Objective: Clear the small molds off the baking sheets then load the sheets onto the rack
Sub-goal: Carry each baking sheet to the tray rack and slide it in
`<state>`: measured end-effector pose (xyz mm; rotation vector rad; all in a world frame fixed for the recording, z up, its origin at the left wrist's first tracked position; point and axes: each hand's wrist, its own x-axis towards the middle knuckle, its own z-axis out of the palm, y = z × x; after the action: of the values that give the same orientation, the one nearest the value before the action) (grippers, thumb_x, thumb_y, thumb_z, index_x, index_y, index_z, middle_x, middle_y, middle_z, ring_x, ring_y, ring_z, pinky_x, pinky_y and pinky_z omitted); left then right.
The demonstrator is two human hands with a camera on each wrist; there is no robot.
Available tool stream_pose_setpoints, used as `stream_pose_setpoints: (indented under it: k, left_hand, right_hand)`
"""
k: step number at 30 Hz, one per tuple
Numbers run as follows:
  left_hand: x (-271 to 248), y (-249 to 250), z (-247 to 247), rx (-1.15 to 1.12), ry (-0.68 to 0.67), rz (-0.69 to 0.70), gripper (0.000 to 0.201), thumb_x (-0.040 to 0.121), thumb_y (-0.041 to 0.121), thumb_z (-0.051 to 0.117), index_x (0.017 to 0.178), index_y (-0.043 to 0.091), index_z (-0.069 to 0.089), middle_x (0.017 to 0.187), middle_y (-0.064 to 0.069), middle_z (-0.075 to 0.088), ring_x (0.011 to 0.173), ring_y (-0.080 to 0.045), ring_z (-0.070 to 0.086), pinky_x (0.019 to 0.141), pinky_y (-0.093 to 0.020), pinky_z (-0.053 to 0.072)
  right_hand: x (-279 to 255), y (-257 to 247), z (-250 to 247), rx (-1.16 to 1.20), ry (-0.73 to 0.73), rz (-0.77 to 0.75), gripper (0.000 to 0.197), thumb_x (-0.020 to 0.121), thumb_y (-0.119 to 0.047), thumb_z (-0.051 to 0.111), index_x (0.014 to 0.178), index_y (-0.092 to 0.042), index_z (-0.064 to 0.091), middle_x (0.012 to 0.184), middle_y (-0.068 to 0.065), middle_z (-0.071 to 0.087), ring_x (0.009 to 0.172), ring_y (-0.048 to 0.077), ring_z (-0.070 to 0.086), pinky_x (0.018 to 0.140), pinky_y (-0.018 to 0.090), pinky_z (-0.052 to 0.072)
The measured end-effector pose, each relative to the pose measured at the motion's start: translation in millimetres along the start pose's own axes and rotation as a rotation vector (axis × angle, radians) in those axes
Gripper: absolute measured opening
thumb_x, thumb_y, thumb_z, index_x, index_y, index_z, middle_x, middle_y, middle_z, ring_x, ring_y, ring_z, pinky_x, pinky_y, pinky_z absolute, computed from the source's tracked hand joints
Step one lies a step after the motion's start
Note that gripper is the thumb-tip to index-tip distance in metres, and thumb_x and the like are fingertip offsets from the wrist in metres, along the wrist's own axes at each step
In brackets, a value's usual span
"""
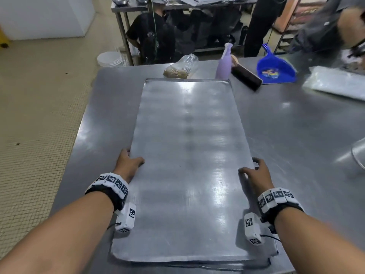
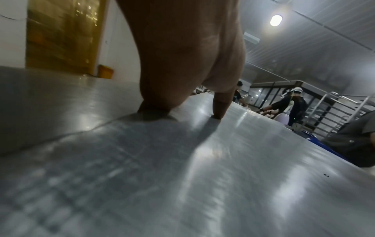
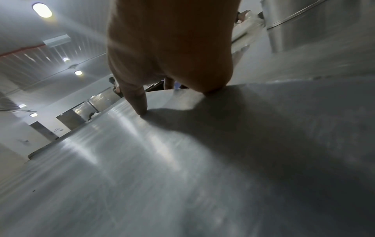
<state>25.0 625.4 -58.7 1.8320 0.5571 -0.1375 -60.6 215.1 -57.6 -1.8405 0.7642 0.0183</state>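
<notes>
A long bare baking sheet [image 1: 187, 155] lies lengthwise on the steel table [image 1: 296, 125], and no small molds show on it. My left hand [image 1: 128, 163] grips its left long edge, thumb on top and fingers curled over the rim. My right hand [image 1: 256, 173] holds the right long edge the same way. In the left wrist view the left hand [image 2: 182, 64] presses its thumb onto the sheet [image 2: 182, 176]. In the right wrist view the right hand [image 3: 172, 48] does likewise on the sheet [image 3: 142, 176]. A second sheet's edge [image 1: 256, 264] shows beneath, near me.
Past the sheet's far end stand a plastic bag [image 1: 181, 67], a purple spray bottle [image 1: 224, 64], a brush [image 1: 245, 76] and a blue dustpan [image 1: 275, 70]. A metal container [image 1: 359, 155] sits at the right. People stand beyond the table. A tray rack [image 2: 334, 112] is further off.
</notes>
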Motion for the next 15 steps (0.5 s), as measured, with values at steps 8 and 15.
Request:
stream_pose_setpoints:
  k: [8, 15]
  left_hand:
    - [73, -54, 4, 0.377, -0.015, -0.042, 0.07, 0.052, 0.047, 0.073, 0.118, 0.029, 0.059, 0.121, -0.011, 0.06, 0.101, -0.035, 0.064, 0.094, -0.05, 0.058]
    - [33, -10, 1, 0.537, -0.071, 0.031, 0.06, 0.072, 0.036, 0.081, 0.126, 0.018, 0.062, 0.129, -0.017, 0.055, 0.118, -0.041, 0.055, 0.103, -0.048, 0.048]
  right_hand:
    - [1, 12, 6, -0.11, 0.018, -0.036, 0.046, 0.08, 0.001, 0.071, 0.121, -0.014, 0.056, 0.095, 0.003, 0.066, 0.082, 0.015, 0.065, 0.067, 0.02, 0.05]
    - [8, 23, 9, -0.236, 0.014, -0.081, 0.036, 0.066, -0.024, 0.075, 0.102, -0.018, 0.069, 0.098, 0.002, 0.072, 0.09, 0.021, 0.069, 0.082, 0.044, 0.06]
